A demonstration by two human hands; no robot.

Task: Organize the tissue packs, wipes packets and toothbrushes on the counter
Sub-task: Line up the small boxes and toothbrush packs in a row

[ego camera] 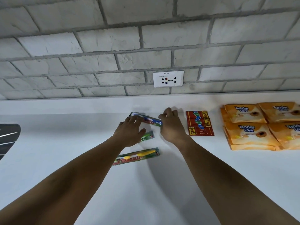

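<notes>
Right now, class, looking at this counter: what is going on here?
A person is sorting toothbrushes on the white counter. The left hand rests on the blue toothbrush pack while the right hand pinches its other end. A green toothbrush pack and a yellow toothbrush pack lie nearer. Red packets and orange packs sit to the right.

A home counter [65, 159], brick-tile wall [113, 38], wall socket [168, 78].

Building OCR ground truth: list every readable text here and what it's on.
"9PP-1": socket plate; finer print below it is too small.
"Tender Love", "20": orange packs.
"EAGLE", upside down: yellow toothbrush pack.
Blue toothbrush pack, gripped by the right hand: print blurred.
Red packets: stylised lettering, not reliably readable.
</notes>
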